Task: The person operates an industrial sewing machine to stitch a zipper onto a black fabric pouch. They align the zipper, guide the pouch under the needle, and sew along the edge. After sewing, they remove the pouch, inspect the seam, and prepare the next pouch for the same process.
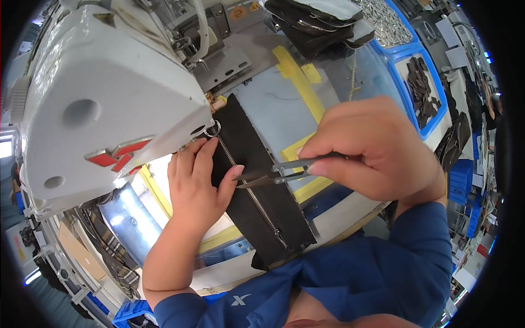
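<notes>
A black fabric panel (252,143) with a metal zipper (261,206) along it lies slantwise on the work surface. Flat on its left edge rests my left hand (194,186), fingers stretched and thumb out toward the zipper. A metal ring (213,129) sits just beyond these fingertips, at the zipper's far end. My right hand (372,153) is closed around a pair of thread snips (281,170). Their blades reach left over the zipper, with the tips close to my left thumb. Toward the panel's near end lies the zipper pull (280,239).
A white sewing machine head (104,109) fills the left side. Yellow tape (298,82) marks the surface. At the far right, blue trays hold metal pieces (383,22) and dark strips (421,93). Black zippered pouches (311,27) are piled at the back.
</notes>
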Demonstrator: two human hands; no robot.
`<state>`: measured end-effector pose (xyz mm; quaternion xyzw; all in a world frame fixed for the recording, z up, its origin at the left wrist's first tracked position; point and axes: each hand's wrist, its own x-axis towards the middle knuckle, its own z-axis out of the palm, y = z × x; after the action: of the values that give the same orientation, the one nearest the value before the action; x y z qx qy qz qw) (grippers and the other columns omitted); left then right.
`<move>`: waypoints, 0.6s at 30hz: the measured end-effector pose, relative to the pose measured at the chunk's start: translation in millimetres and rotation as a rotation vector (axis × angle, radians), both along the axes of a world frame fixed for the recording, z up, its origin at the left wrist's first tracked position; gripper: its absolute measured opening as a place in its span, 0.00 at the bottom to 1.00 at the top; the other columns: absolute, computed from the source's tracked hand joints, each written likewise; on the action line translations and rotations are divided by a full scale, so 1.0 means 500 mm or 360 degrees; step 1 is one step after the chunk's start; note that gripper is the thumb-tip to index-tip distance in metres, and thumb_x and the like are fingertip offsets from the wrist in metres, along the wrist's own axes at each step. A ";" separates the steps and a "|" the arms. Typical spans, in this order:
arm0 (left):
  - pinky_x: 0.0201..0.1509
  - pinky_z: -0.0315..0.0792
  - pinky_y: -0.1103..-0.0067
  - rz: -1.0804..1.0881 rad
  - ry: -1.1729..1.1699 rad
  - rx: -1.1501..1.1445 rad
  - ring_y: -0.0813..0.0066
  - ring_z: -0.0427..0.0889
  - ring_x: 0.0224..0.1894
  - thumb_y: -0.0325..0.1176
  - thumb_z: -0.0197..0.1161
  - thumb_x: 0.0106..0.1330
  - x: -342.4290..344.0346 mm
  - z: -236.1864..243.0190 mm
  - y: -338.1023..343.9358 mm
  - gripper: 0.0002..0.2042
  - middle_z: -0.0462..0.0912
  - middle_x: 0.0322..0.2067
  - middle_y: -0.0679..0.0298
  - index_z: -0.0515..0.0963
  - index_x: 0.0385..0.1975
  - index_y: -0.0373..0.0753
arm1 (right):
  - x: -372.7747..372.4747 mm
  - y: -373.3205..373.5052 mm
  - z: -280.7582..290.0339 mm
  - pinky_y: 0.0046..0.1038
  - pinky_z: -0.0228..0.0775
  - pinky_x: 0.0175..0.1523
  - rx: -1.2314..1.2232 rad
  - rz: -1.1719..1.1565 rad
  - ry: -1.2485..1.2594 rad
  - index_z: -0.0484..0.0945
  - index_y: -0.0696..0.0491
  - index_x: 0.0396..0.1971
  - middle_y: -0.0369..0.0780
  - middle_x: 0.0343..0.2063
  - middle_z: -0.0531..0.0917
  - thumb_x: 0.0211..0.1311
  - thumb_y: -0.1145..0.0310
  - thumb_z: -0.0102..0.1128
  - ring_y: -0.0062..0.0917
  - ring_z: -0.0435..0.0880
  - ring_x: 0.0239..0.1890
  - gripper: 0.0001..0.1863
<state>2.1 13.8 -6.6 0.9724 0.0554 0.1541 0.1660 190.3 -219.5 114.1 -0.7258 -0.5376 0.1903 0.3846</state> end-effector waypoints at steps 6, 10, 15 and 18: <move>0.62 0.72 0.60 0.0031 0.0004 -0.0009 0.49 0.80 0.55 0.45 0.78 0.60 -0.004 0.003 -0.002 0.29 0.81 0.55 0.52 0.82 0.60 0.37 | 0.036 -0.006 -0.018 0.37 0.74 0.37 -0.0179 -0.0063 0.0023 0.87 0.55 0.36 0.42 0.28 0.85 0.63 0.70 0.69 0.40 0.84 0.30 0.06; 0.62 0.72 0.60 -0.0024 0.0005 -0.0007 0.49 0.79 0.54 0.43 0.79 0.59 0.005 0.006 -0.005 0.31 0.80 0.54 0.52 0.81 0.62 0.37 | 0.148 -0.092 -0.122 0.32 0.74 0.37 -0.0300 -0.0329 -0.0250 0.88 0.58 0.40 0.42 0.32 0.86 0.64 0.70 0.70 0.33 0.84 0.31 0.09; 0.66 0.68 0.57 0.0015 0.0038 0.0023 0.46 0.77 0.56 0.43 0.78 0.59 -0.004 0.001 -0.014 0.33 0.78 0.56 0.50 0.79 0.64 0.35 | 0.217 -0.183 -0.152 0.31 0.77 0.43 -0.0641 -0.0718 -0.0005 0.89 0.57 0.44 0.39 0.33 0.87 0.66 0.67 0.70 0.28 0.86 0.36 0.11; 0.68 0.66 0.54 0.0004 0.0111 -0.0004 0.44 0.75 0.58 0.44 0.78 0.60 -0.008 0.004 -0.011 0.36 0.77 0.57 0.48 0.76 0.66 0.33 | 0.241 -0.202 -0.119 0.34 0.79 0.46 -0.0523 -0.0959 -0.0220 0.89 0.56 0.45 0.41 0.35 0.89 0.64 0.63 0.72 0.32 0.88 0.38 0.14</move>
<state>-2.0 8.3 -4.7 0.9770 0.0625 0.1202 0.1649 310.9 -320.5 54.8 -0.9154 -0.2861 0.1026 0.2640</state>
